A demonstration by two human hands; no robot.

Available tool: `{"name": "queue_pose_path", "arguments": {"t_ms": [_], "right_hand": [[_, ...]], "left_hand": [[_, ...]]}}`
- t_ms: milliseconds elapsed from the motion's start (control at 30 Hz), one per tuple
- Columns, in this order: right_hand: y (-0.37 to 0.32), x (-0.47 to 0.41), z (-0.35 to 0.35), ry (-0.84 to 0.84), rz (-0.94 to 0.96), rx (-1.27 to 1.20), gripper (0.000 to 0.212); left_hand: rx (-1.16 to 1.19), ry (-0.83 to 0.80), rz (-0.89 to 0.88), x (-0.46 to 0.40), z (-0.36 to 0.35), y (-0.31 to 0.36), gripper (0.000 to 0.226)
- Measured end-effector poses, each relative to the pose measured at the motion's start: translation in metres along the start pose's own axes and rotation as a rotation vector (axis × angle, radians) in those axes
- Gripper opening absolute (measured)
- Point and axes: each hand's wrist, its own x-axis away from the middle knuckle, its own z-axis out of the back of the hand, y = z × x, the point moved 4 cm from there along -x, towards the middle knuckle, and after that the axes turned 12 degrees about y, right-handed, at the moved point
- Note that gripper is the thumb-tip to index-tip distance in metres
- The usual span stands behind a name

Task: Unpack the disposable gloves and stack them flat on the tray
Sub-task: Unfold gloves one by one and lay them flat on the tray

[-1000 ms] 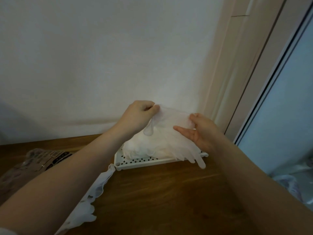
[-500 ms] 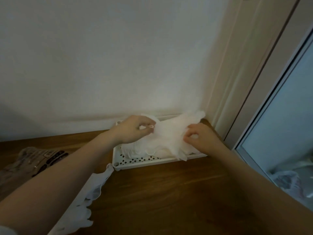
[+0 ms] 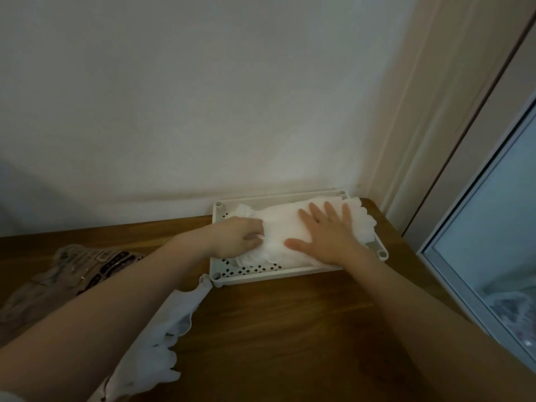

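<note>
While splayed flat on the gloves [image 3: 285,227], right hand [image 3: 330,236].

This looks like a room in a home — a corner where a plain white wall [image 3: 203,97] meets a beige door or window frame [image 3: 452,117] on the right. A dark wooden counter [image 3: 290,329] runs along the wall, its grain showing. At far right stands a pale grey-framed glass pane [image 3: 493,227]. A crumpled printed plastic package [image 3: 72,274] lies at the left — ordinary household clutter.
</note>
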Motion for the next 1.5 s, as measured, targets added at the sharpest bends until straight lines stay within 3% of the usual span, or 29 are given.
{"name": "queue_pose_path", "arguments": {"t_ms": [200, 300, 367, 400, 500, 667, 767, 933, 1033, 1133, 1233, 1400, 1500], "right_hand": [[0.037, 0.015, 0.006, 0.056, -0.157, 0.062, 0.104], [0.015, 0.024, 0.031, 0.289, -0.104, -0.043, 0.074], [-0.019, 0.034, 0.055, 0.512, 0.086, -0.172, 0.045], [-0.038, 0.04, 0.064, 0.534, 0.182, -0.246, 0.034], [-0.097, 0.057, 0.071, 0.311, 0.42, -0.401, 0.023], [-0.17, 0.086, 0.031, 0.017, 0.598, -0.34, 0.042], [-0.186, 0.085, 0.01, -0.03, 0.513, -0.288, 0.036], [-0.182, 0.079, 0.007, 0.068, 0.217, -0.375, 0.015], [-0.173, 0.084, 0.015, 0.152, 0.172, -0.457, 0.012], [-0.165, 0.088, 0.026, 0.169, 0.047, -0.759, 0.011], [-0.154, 0.09, 0.037, 0.206, -0.115, -1.078, 0.014], [-0.136, 0.095, 0.056, 0.135, -0.311, -1.803, 0.013], [-0.121, 0.098, 0.066, 0.142, -0.377, -1.96, 0.01]], "left_hand": [[-0.003, -0.029, 0.087, 0.007, -0.002, 0.01, 0.039], [0.05, 0.107, 0.07, 0.02, 0.017, 0.009, 0.033], [0.063, 0.226, 0.032, 0.033, 0.031, 0.009, 0.035], [0.087, 0.277, 0.015, 0.041, 0.037, 0.01, 0.037], [0.092, 0.398, -0.026, 0.067, 0.051, 0.01, 0.026], [-0.043, 0.365, -0.044, 0.116, 0.046, -0.005, 0.021], [-0.1, 0.305, -0.02, 0.135, 0.033, -0.02, 0.032], [-0.049, 0.089, 0.058, 0.161, -0.011, -0.038, 0.053], [0.075, 0.173, 0.099, 0.167, -0.022, -0.048, 0.051], [0.203, 0.258, 0.121, 0.169, -0.021, -0.048, 0.037], [0.284, 0.319, 0.125, 0.168, -0.017, -0.038, 0.037], [0.166, 0.241, 0.125, 0.159, -0.022, -0.031, 0.042], [0.148, 0.17, 0.168, 0.155, -0.026, -0.028, 0.044]]}}
